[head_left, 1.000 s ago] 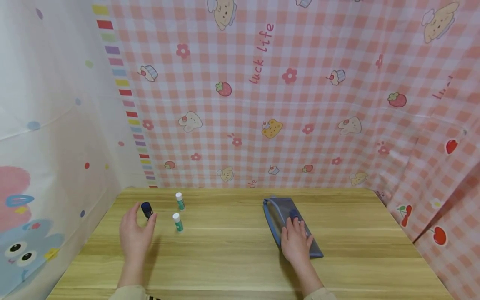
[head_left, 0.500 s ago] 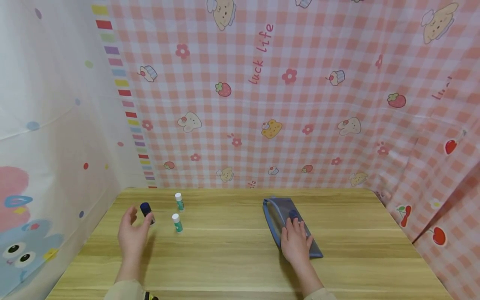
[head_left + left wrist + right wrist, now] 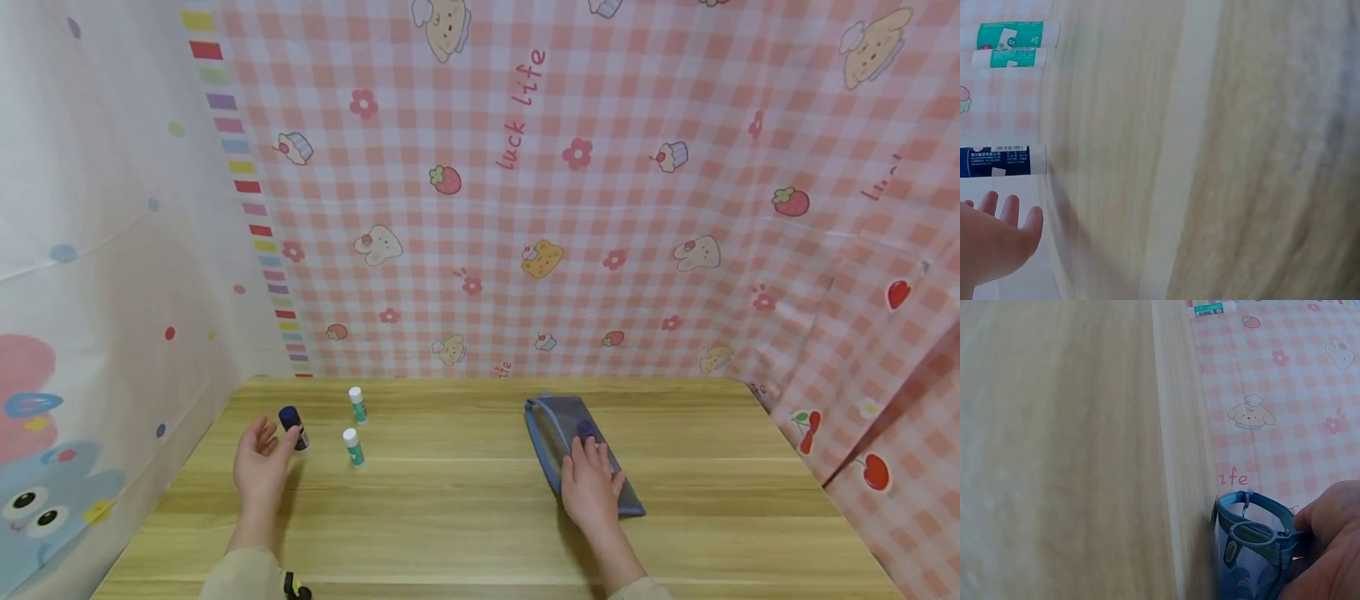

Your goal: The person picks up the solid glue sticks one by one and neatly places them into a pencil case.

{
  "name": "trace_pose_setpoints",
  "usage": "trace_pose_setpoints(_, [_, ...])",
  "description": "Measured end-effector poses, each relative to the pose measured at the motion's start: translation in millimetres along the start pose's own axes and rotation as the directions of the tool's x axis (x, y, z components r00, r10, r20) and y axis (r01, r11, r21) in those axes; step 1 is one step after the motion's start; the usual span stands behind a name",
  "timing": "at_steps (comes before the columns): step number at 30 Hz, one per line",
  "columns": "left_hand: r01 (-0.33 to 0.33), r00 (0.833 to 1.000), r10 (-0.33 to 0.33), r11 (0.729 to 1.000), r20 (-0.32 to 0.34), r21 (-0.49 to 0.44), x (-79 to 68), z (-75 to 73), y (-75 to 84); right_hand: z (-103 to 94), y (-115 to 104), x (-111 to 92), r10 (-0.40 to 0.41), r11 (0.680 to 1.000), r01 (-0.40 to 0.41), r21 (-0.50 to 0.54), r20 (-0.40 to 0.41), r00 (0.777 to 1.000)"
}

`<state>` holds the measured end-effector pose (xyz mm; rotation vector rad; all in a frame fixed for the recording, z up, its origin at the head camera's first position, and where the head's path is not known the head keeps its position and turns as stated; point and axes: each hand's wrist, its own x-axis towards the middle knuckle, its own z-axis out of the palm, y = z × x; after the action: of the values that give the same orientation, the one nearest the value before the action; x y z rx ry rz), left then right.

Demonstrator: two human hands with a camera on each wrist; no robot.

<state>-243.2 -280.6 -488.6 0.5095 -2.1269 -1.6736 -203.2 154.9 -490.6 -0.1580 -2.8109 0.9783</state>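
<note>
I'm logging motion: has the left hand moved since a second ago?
Yes; in the head view, the left hand shifted left, away from the nearer green tube.

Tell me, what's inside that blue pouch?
Inside the blue pouch, a dark blue object shows through; the right grip covers part of the pouch, so anything beneath is hidden.

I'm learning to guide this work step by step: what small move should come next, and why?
Probably ease the left hand back from the upright dark-blue cylindrical tube with a white base: the hand's fingers are loosely open, the left wrist view shows a gap beside the tube, and it stands unsupported.
</note>
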Motion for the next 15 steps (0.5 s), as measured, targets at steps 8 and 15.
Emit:
trace_pose_setpoints(8, [0.022, 1.0, -0.022, 0.999, 0.005, -0.044, 4.6, 3.4, -4.3, 3.4, 4.3, 1.5, -0.009, 1.0, 0.009, 0.005, -0.01, 1.0])
trace_pose_setpoints(15, [0.026, 1.0, -0.026, 0.999, 0.013, -0.043, 7.6, 5.7, -4.9, 5.7, 6.9, 2.7, -0.013, 1.0, 0.013, 0.011, -0.013, 1.0])
